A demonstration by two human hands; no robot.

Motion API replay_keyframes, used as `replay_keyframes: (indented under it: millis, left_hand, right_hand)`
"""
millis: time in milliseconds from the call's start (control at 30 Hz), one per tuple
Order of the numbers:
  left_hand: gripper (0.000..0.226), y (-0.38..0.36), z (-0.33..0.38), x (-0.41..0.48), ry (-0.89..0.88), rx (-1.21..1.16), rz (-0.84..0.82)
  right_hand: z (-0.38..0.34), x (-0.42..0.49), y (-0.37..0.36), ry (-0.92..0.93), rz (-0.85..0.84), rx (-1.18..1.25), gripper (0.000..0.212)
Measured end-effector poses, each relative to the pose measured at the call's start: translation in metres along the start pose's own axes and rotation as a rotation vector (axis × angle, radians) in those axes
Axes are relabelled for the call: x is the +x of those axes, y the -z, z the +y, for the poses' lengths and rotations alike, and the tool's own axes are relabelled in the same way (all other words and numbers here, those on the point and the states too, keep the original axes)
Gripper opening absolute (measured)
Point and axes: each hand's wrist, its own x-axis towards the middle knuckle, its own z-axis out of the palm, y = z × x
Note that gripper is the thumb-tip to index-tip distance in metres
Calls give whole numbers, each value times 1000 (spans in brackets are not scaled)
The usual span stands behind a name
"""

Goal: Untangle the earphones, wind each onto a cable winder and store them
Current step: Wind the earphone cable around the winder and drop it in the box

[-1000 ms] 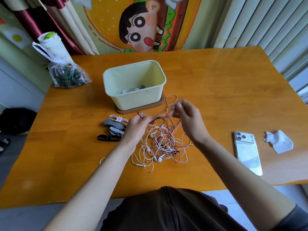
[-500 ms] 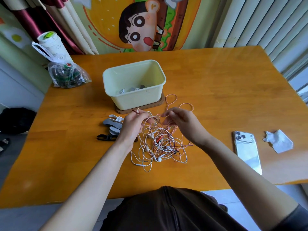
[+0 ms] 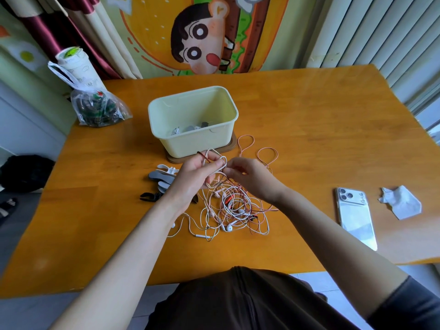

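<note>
Earphones (image 3: 234, 207) tangled, left hand (image 3: 196, 176) gripping loops, right hand (image 3: 251, 178) pinching a strand, cream bin (image 3: 197, 145) holding perhaps wound sets (image 3: 190, 128)

head cam | looks forward-down over table (image 3: 309, 129) | close above hands | single view

A room in a home. A honey-coloured wooden counter (image 3: 309, 129) stands against a wall hung with a large, bright cartoon-character cloth (image 3: 202, 39). Maroon and cream curtains (image 3: 59, 32) hang at the left and pale vertical blinds (image 3: 381, 32) at the right. Everyday household things lie about: a cream plastic tub (image 3: 192, 144), a clear plastic bag (image 3: 100, 108), a phone (image 3: 356, 217) and a crumpled tissue (image 3: 402, 202).
</note>
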Motion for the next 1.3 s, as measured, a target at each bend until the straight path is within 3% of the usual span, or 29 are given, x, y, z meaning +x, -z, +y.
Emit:
replay_keyframes:
  millis: [167,467,667,800,867,1000,1100,1300]
  left_hand:
    - [12,4,-2,1,39,-143,29]
    - [7,5,-5,4,76,-175,98]
    - [18,6,-8,3,38,49,7]
    - [22,6,-7,5,24,227,-35]
    - [23,4,-5,6,15,252,-66]
    - [26,2,-2,5,14,264,-125]
    - [35,3,-3,5,25,340,-163]
    - [32,9,-5,6,-37,539,-140]
  right_hand:
    - [-1,-2,-1,-19,-53,48,3]
    - [8,-3,-3,24,177,-225,16]
    - [19,0,7,-81,263,-265,16]
    - [27,-1,14,-112,162,-391,28]
    - [22,-1,13,-74,90,-347,36]
    - [4,-1,5,-19,61,-14,48]
    - [0,0,4,75,42,-1,59]
    - [3,-1,8,89,-69,-93,18]
